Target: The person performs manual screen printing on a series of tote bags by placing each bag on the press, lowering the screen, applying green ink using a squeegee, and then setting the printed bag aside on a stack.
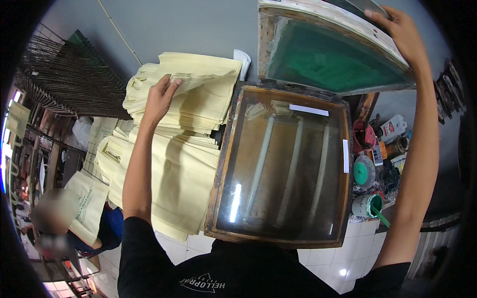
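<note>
Cloth, cream [211, 74]: top of the far stack [175, 118], left of the glass table [278, 242], edge pinched in the left hand [161, 98]; blade, grey [376, 7]: grasped by the right hand [401, 36] at the upper edge of the raised screen [333, 59]; tubes, three [294, 166]: under the table's glass; pot, white [361, 205], with green stick [381, 218]: right of table

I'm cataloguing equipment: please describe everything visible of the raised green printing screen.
The printing screen has a green, mesh-like panel, unevenly shaded, in a worn, wooden-looking frame with whitish smears. It is tilted up at the far right of the glass-topped table. The right hand is at its upper edge; whether they touch is unclear.
</note>
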Available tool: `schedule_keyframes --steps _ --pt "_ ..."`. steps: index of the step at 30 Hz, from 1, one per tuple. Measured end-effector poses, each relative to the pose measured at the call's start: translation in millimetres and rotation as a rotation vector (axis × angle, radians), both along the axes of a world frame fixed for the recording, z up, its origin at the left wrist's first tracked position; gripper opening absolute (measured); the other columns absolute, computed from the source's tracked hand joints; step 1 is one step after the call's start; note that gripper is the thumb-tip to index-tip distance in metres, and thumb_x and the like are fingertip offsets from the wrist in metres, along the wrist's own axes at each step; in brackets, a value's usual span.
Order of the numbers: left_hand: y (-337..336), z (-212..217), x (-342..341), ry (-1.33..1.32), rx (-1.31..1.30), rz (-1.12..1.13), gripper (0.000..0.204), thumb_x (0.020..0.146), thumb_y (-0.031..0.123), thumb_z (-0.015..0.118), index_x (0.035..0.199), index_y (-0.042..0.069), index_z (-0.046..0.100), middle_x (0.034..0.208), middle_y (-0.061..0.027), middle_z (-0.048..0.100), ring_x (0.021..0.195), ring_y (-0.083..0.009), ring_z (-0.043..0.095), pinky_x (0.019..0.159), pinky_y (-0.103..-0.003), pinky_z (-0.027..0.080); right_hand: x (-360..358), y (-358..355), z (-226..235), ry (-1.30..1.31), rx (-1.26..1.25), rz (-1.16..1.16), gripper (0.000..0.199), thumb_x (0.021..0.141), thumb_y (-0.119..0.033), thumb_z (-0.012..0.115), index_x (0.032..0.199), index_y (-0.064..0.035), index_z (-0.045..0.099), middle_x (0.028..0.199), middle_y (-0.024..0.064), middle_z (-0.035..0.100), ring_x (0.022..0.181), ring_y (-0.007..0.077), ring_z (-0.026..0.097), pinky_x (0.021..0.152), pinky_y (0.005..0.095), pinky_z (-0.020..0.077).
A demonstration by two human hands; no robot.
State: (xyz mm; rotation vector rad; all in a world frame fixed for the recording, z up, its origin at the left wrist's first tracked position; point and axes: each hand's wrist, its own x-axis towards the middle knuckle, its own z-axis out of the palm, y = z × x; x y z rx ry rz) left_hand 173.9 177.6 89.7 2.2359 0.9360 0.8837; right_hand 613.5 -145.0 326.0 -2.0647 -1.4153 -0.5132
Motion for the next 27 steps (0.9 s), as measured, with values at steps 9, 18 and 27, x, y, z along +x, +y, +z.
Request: schedule_keyframes --steps 9,18,27 --pt "-257.2 -131.1 50.9 0.193 0.199 -0.749 0.037 0.098 0.018 0.067 0.129 0.000 0.061 0.144 -0.0174 0.059 0.139 -0.0288 0.052 0.119 -0.046 0.036 -47.2 -0.6 5.4 0.040 0.076 -0.011 0.043 0.084 -0.032 0.077 0.096 0.0092 0.075 0.077 0.0209 0.073 0.068 0.0240 0.066 0.070 0.0385 0.0518" --pt "-394.6 -169.3 173.9 0.115 0.148 -0.772 0.032 0.096 0.018 0.067 0.122 -0.002 0.062 0.142 -0.0224 0.057 0.143 -0.0363 0.045 0.122 -0.055 0.029 -17.8 -7.6 4.0 -0.103 0.018 0.073 0.048 0.084 -0.036 0.076 0.100 0.0094 0.075 0.088 0.0313 0.072 0.078 0.0394 0.071 0.078 0.0448 0.0545" --pt "-341.3 -117.9 257.6 0.094 -0.176 -0.503 0.046 0.095 0.032 0.068 0.128 0.001 0.061 0.135 -0.0286 0.059 0.125 -0.0419 0.056 0.108 -0.050 0.041 -23.7 -18.0 -0.7 -0.099 -0.012 0.159 0.050 0.085 -0.036 0.076 0.105 0.0097 0.075 0.098 0.0320 0.072 0.093 0.0414 0.072 0.088 0.0449 0.0550"
